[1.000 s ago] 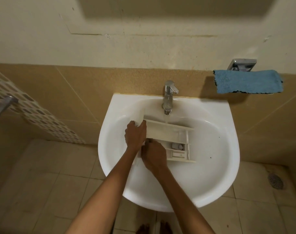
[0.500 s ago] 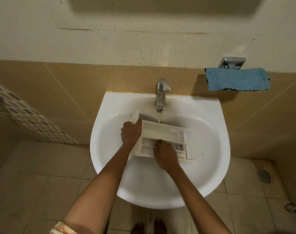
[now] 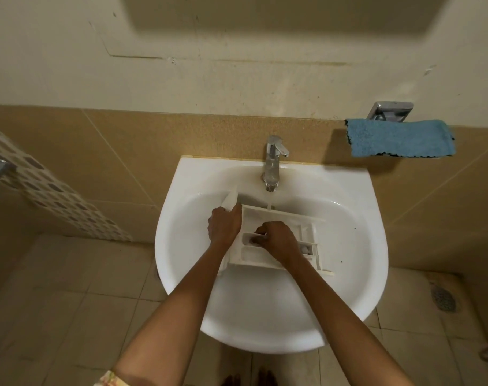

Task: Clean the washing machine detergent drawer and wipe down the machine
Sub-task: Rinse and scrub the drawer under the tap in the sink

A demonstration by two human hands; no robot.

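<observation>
Drawer: a white plastic detergent drawer (image 3: 281, 217) lies across the middle of the sink (image 3: 372, 218), open side up, with its long side running from the sink's left to its right.
Front panel: the drawer's front panel (image 3: 230, 200) stands up at the end nearest the sink's left rim.
Left hand: my left hand (image 3: 224, 225) grips the drawer at that left end, the fingers curled over its edge just beside the front panel.
Right hand: my right hand (image 3: 279, 240) rests over the drawer's middle, above the sink's centre. Its fingers (image 3: 255, 240) are bent down into a rounded compartment, with the thumb on the wall above it. I cannot tell whether they pinch that wall or only press inside.
Tap: a chrome tap (image 3: 272, 165) stands at the back of the sink, and a thin stream of water (image 3: 269, 200) falls from it onto the drawer's far edge.
Cloth: a blue cloth (image 3: 398, 137) hangs on the wall up and to the right of the sink, under a chrome holder (image 3: 390, 110).
Floor: beige tiles (image 3: 70, 288) surround the sink below, with a round floor drain (image 3: 443, 299) to the sink's right.
</observation>
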